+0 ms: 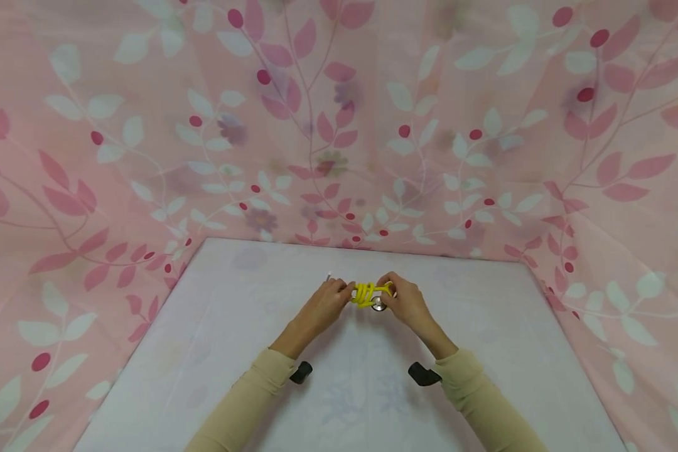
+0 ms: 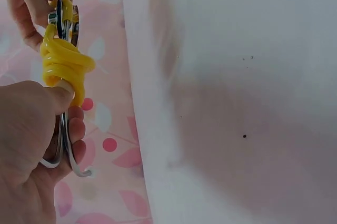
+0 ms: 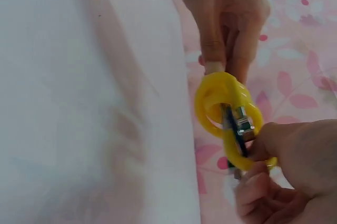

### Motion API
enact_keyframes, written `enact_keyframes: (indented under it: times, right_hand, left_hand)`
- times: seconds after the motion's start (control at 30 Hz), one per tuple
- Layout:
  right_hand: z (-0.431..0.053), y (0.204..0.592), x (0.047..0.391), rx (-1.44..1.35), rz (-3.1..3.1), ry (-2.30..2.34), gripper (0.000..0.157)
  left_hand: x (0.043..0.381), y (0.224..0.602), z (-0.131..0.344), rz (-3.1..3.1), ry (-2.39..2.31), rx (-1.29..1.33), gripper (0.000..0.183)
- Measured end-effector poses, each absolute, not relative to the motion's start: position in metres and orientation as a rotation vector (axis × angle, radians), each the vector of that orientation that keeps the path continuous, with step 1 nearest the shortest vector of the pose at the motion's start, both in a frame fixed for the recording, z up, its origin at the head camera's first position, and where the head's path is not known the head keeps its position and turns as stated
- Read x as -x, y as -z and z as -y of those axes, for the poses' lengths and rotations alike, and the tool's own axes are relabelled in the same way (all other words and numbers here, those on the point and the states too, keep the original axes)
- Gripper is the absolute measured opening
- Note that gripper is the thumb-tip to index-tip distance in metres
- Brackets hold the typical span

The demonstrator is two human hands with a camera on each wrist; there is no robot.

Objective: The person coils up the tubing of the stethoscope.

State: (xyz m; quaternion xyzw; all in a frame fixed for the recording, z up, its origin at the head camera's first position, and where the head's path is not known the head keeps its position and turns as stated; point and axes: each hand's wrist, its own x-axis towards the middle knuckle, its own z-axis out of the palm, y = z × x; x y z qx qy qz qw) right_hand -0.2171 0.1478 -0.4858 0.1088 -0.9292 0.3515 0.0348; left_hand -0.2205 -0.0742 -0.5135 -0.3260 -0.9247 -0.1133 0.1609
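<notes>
A stethoscope with yellow tubing (image 1: pixel 364 294) is held above the white table by both hands. Its tubing is wound in several loops around the metal ear tubes (image 2: pixel 65 134). My left hand (image 1: pixel 323 306) grips the ear tubes, thumb pressed against the lower loops in the left wrist view. One pale ear tip (image 2: pixel 86 173) sticks out beyond the fingers. At the other end, my right hand (image 1: pixel 409 304) pinches a bend of the yellow tubing (image 3: pixel 237 158) beside the round chest piece (image 1: pixel 378 304). The fingers partly cover that chest piece in the right wrist view.
The white table (image 1: pixel 248 326) spreads beneath the hands. Pink leaf-patterned cloth (image 1: pixel 316 125) rises behind it and on both sides. Black wrist-worn devices (image 1: pixel 301 373) stick out from under the beige sleeves (image 1: pixel 243 402).
</notes>
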Motion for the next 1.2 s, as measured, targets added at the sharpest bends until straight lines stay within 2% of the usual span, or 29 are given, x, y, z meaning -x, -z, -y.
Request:
enact_keyframes:
  times: [0.27,0.53,0.83,1.07,1.2]
  right_hand:
    - [-0.137,0.498,0.207,-0.395,2.639,-0.837,0.014]
    - [-0.133,0.506,0.204,-0.433,2.603,-0.802,0.021]
    - [-0.134,0.519,0.205,-0.499,2.547,-0.708,0.017]
    - [-0.134,0.533,0.204,-0.599,2.398,-0.540,0.011]
    - [-0.133,0.536,0.204,-0.630,2.354,-0.549,0.011]
  left_hand:
    - [0.223,0.511,0.076,2.691,0.465,0.908,0.038]
    - [0.223,0.513,0.077,2.695,0.469,0.922,0.036]
    - [0.226,0.519,0.077,2.713,0.621,1.006,0.035]
    - [0.225,0.521,0.082,2.889,0.843,0.962,0.064]
    - [0.225,0.520,0.079,2.842,0.797,0.958,0.066]
